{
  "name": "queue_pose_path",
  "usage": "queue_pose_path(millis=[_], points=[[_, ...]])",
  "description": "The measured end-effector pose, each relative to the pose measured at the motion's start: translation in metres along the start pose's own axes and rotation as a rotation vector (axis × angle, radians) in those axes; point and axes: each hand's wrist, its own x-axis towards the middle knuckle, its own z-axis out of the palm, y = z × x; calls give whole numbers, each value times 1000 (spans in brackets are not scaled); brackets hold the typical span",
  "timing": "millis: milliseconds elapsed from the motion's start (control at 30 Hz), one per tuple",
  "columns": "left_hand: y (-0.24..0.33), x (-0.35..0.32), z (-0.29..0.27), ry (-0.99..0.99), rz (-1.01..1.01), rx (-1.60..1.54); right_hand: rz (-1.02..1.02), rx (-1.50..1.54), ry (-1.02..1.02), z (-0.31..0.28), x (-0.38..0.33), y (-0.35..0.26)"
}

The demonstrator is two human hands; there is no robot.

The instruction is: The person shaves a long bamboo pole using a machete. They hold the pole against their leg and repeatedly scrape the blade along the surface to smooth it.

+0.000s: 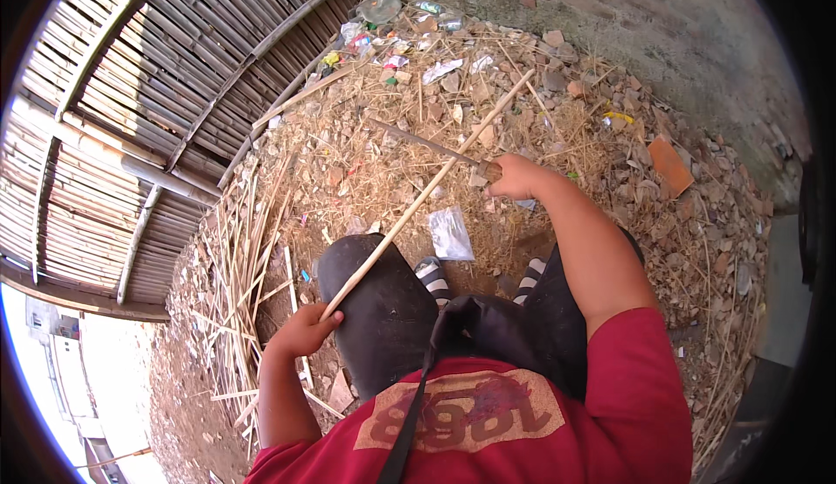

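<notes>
While left hand (305, 331) is gripping near end of pale strip (418, 205), long axis is slanting forward-right over left knee (347, 259); right hand (518, 177) is clutching knife (422, 142), blade pointing forward-left, crossing strip.

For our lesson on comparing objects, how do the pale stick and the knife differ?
Length: the pale stick is much longer than the knife.
Colour: the stick is light straw; the knife's blade is dark.
Pose: in the picture, the stick's far end points to the upper right, the knife's tip to the upper left.
Shared: both are narrow, each held near one end, the stick by the left hand, the knife by the right.
</notes>
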Motion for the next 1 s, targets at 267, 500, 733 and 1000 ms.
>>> queue_pose_path(millis=[267, 500, 733, 1000], points=[[-13, 4, 1, -61, -21, -178, -269, -170, -52, -1, -29, -46], [-5, 4, -2, -56, -42, -160, 15, -17, 40, -12, -18, -18], [-17, 4, -2, -44, -1, -143, -320, -205, -91, 4, -24, -58], [1, -1, -4, -32, -47, -114, 4, -48, 53, 2, -3, -19]])
